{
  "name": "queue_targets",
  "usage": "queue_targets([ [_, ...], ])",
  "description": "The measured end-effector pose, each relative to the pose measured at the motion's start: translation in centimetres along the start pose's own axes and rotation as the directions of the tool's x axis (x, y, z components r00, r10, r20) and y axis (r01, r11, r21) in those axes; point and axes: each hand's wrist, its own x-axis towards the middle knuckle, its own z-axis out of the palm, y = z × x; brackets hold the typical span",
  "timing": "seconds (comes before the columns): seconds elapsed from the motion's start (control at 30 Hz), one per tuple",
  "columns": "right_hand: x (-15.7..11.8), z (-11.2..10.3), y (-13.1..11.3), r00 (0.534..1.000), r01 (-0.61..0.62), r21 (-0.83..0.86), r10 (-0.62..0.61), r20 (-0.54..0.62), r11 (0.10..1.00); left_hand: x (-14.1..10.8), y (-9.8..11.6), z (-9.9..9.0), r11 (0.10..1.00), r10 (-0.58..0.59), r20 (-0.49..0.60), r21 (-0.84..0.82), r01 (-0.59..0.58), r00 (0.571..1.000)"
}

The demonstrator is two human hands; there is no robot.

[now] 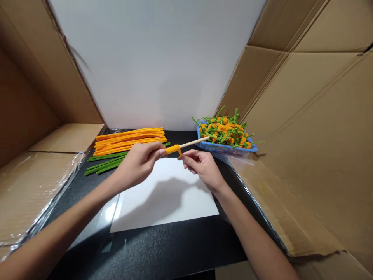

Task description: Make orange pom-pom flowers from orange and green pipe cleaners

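A thin wooden stick (194, 142) is held above the white sheet, its bare end pointing to the upper right. Round its left part runs an orange pipe cleaner (173, 149), wound in close coils. My left hand (142, 158) is closed on the stick at the coiled part; the stick's left end is hidden in the fingers. The loose tail of the pipe cleaner hangs down from the coils, pinched between the thumb and fingers of my right hand (201, 165).
Straight orange pipe cleaners (128, 140) lie in a bundle at the back left, with green pipe cleaners (107, 165) before them. A blue basket (214, 146) of orange-and-green pieces stands back right. White paper (163, 198) covers part of the black table (163, 249); cardboard walls (314, 136) flank both sides.
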Motion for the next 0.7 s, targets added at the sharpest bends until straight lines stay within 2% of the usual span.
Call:
queue_targets([
  [0.07,0.3,-0.9,0.1,0.994,-0.045,0.011,0.043,0.100,0.999,0.0,0.3,-1.0,0.986,0.018,0.135,-0.165,0.004,0.991],
  [0.13,0.4,-1.6,-0.1,0.980,-0.078,-0.018,0.080,0.183,0.997,-0.2,0.5,-1.7,0.972,0.073,0.291,-0.234,-0.003,0.954],
  [0.2,0.3,-2.0,-0.4,0.957,-0.085,-0.067,0.101,0.273,0.994,-0.4,0.7,-2.2,0.977,0.139,0.476,-0.208,-0.042,0.868],
  [0.27,0.1,-2.1,-0.8,0.933,-0.071,-0.113,0.106,0.343,0.991,-0.6,0.9,-2.1,0.988,0.155,0.604,-0.105,-0.115,0.782],
  [0.3,0.0,-2.1,-1.0,0.930,-0.062,-0.135,0.106,0.352,0.989,-0.7,1.0,-1.9,0.989,0.123,0.622,-0.013,-0.147,0.773],
  [0.33,-0.1,-2.1,-1.1,0.935,-0.056,-0.158,0.107,0.339,0.986,-0.8,1.0,-1.6,0.980,0.069,0.606,0.106,-0.167,0.793],
  [0.37,-0.2,-2.0,-1.2,0.945,-0.052,-0.176,0.106,0.311,0.983,-0.8,1.0,-1.2,0.956,0.006,0.553,0.241,-0.166,0.833],
  [0.43,-0.4,-1.7,-1.3,0.957,-0.059,-0.192,0.111,0.269,0.980,-0.6,0.9,-0.4,0.875,-0.100,0.378,0.474,-0.100,0.920],
  [0.5,-0.5,-1.4,-1.0,0.953,-0.088,-0.161,0.130,0.273,0.983,-0.2,0.6,0.2,0.837,-0.121,0.179,0.547,0.003,0.976],
  [0.57,-0.3,-1.2,-0.5,0.934,-0.137,-0.103,0.163,0.319,0.985,0.2,0.3,0.0,0.899,-0.080,0.058,0.436,0.047,0.995],
  [0.6,-0.1,-1.3,-0.2,0.924,-0.174,-0.069,0.187,0.333,0.982,0.3,0.2,-0.3,0.942,-0.052,0.058,0.333,0.030,0.997],
  [0.67,0.4,-1.6,0.4,0.919,-0.248,-0.002,0.236,0.314,0.969,0.3,0.2,-1.3,0.995,0.025,0.182,0.095,-0.043,0.983],
  [0.7,0.6,-1.9,0.6,0.921,-0.281,0.029,0.261,0.289,0.959,0.2,0.3,-1.7,0.996,0.086,0.289,-0.001,-0.089,0.954],
])
